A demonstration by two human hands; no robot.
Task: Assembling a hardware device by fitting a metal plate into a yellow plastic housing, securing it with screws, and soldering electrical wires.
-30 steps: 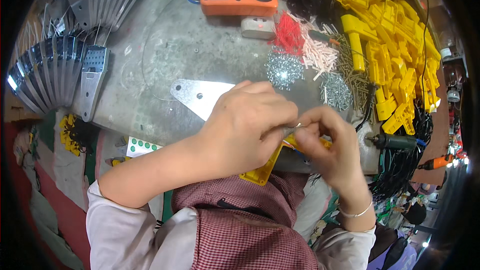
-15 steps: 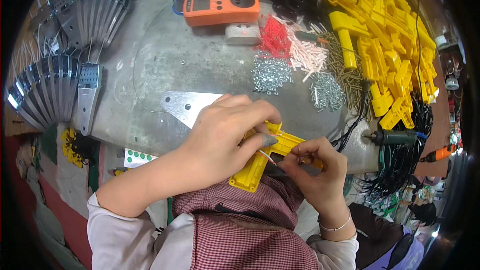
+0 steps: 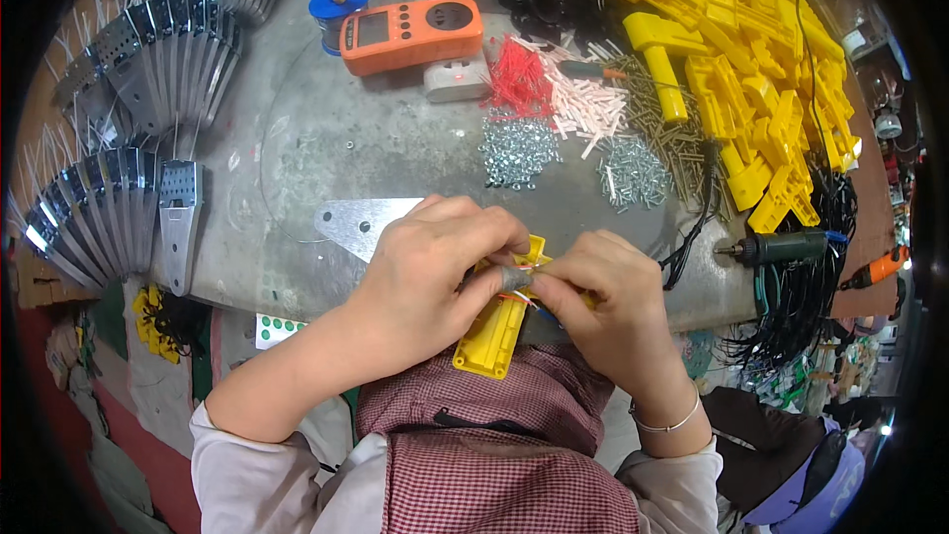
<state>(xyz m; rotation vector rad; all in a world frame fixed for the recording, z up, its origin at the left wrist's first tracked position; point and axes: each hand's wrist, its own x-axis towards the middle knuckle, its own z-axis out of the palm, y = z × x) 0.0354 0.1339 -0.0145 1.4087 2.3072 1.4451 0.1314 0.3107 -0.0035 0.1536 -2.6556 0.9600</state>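
Note:
A yellow plastic housing (image 3: 488, 341) is held over the table's front edge, above my lap. My left hand (image 3: 430, 262) is closed round its upper part, and the thumb wears a grey wrapping. Thin wires (image 3: 522, 299), white, orange and blue, come out from under that thumb. My right hand (image 3: 605, 307) is closed in a pinch against the left thumb, at the wires; its fingertips are partly hidden. Behind my left hand, a flat silver metal plate (image 3: 346, 224) with holes lies on the table.
An orange multimeter (image 3: 415, 35) and a blue wire spool (image 3: 334, 5) stand at the back. Piles of nuts (image 3: 516, 153), screws (image 3: 633, 173) and red sleeves (image 3: 516, 79) lie mid-table. Yellow housings (image 3: 751, 89) heap at right, near a green screwdriver (image 3: 776, 247). Metal plates (image 3: 94, 213) fan out at left.
My right hand has moved up and left, from the wire ends to beside my left thumb, and now covers more of the yellow housing. The whole view has shifted slightly.

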